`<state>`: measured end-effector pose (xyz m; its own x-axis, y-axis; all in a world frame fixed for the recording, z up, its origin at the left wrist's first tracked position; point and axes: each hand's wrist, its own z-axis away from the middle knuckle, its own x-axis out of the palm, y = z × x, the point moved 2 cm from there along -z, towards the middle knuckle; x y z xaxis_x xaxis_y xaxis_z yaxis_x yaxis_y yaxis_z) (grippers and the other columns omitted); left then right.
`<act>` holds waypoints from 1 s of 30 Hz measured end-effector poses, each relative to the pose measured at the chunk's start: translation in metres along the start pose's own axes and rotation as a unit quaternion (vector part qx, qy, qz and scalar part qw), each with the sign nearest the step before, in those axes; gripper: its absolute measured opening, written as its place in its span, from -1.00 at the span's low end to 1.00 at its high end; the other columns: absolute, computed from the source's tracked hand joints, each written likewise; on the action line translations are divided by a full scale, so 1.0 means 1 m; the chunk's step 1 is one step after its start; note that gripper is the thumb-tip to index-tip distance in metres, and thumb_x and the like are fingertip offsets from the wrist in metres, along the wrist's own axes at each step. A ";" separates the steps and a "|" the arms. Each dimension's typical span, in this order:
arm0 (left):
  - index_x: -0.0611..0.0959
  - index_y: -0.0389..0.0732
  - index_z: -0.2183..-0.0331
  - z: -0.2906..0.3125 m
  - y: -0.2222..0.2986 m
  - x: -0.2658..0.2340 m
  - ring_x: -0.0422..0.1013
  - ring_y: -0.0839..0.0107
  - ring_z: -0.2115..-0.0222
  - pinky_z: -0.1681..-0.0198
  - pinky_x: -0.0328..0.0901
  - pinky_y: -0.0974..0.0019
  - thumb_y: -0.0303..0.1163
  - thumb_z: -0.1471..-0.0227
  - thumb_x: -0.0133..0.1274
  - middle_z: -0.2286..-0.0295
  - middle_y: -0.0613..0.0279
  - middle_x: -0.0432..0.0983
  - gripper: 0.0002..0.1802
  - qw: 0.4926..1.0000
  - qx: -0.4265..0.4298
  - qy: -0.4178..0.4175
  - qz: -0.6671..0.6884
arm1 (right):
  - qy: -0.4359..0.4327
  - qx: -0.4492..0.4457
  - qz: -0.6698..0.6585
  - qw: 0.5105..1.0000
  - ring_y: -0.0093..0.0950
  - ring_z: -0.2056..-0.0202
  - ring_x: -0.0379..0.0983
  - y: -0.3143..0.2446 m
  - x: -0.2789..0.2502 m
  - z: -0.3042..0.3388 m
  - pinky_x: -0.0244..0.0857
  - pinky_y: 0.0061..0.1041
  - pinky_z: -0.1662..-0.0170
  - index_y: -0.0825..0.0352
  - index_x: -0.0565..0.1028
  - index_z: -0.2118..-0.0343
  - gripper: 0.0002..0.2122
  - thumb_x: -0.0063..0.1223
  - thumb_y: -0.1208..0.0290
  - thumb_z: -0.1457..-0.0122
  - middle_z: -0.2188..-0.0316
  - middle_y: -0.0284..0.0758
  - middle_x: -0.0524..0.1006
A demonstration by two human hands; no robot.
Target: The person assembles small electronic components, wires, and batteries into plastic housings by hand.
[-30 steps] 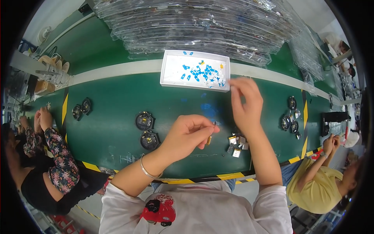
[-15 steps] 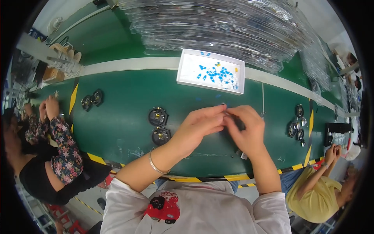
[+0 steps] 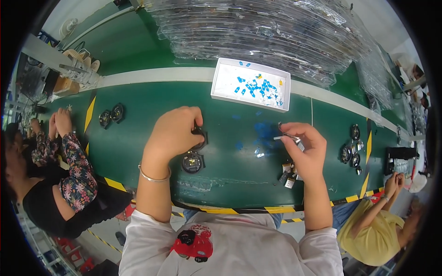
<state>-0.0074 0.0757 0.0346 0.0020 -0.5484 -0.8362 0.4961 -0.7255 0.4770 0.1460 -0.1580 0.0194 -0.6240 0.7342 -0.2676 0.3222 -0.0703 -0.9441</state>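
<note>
My left hand [image 3: 174, 131] has its thumb and fingers closed round the edge of a round black housing [image 3: 201, 137], mostly covered by the hand. Just below it on the bench lies a second round black housing [image 3: 192, 162], its open inside facing up. Pinched between the thumb and fingers of my right hand [image 3: 307, 149] is a small silver part with thin leads [image 3: 290, 136], held above the green bench. Under that hand sits a small cluster of silver and black parts [image 3: 287, 175], partly hidden by it.
Beyond my hands, a white box [image 3: 215, 87] holds many small blue pieces and a few yellow ones. Clear plastic trays [image 3: 262, 37] are piled behind it. More black housings lie at left [image 3: 111, 115] and right [image 3: 352, 147]. Co-workers sit on both sides.
My hands were together in the middle and have parted. The left moved left onto the upper black housing; the right moved slightly right with the small silver part, uncovering the parts cluster.
</note>
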 end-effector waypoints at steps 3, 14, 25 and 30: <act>0.50 -0.27 0.46 -0.005 0.004 0.017 0.35 0.23 0.51 0.44 0.25 0.22 -0.53 0.32 0.19 0.51 0.15 0.40 -0.75 0.995 0.060 0.075 0.002 | -0.026 0.048 -0.062 0.997 -0.50 0.28 0.50 0.000 0.004 0.002 0.35 -0.57 0.21 0.42 0.45 0.40 -0.88 0.09 0.74 0.02 0.40 -0.30 0.52; 0.52 -0.25 0.33 -0.004 0.012 0.013 0.44 0.17 0.41 0.35 0.33 0.20 -0.46 0.24 0.20 0.44 0.10 0.48 -0.68 0.989 0.029 0.132 0.064 | -0.011 0.054 -0.004 0.998 -0.65 0.41 0.42 -0.003 0.007 0.005 0.25 -0.72 0.35 0.43 0.51 0.38 -0.86 0.12 0.72 0.05 0.43 -0.36 0.50; 0.49 -0.28 0.28 -0.010 0.044 0.044 0.48 0.44 0.46 0.43 0.38 0.44 -0.58 0.01 0.02 0.47 0.22 0.53 -0.82 0.880 0.017 -0.039 0.473 | -0.036 -0.094 0.073 0.992 -0.52 0.45 0.46 -0.017 0.017 0.009 0.30 -0.63 0.34 0.42 0.49 0.49 -0.89 0.11 0.68 0.14 0.48 -0.28 0.52; 0.46 -0.33 0.20 0.000 0.062 0.063 0.47 0.54 0.41 0.38 0.41 0.49 -0.64 -0.06 -0.10 0.36 0.21 0.50 -0.79 0.791 0.044 -0.081 0.605 | -0.015 -0.148 0.138 0.979 -0.44 0.49 0.52 -0.026 0.023 0.013 0.38 -0.57 0.39 0.37 0.49 0.49 -0.88 0.11 0.63 0.18 0.50 -0.28 0.56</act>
<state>0.0230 -0.0035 0.0118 0.3148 -0.9039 0.2897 0.1529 0.3495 0.9244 0.1144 -0.1480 0.0351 -0.5033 0.6941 -0.5146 0.6716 -0.0605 -0.7384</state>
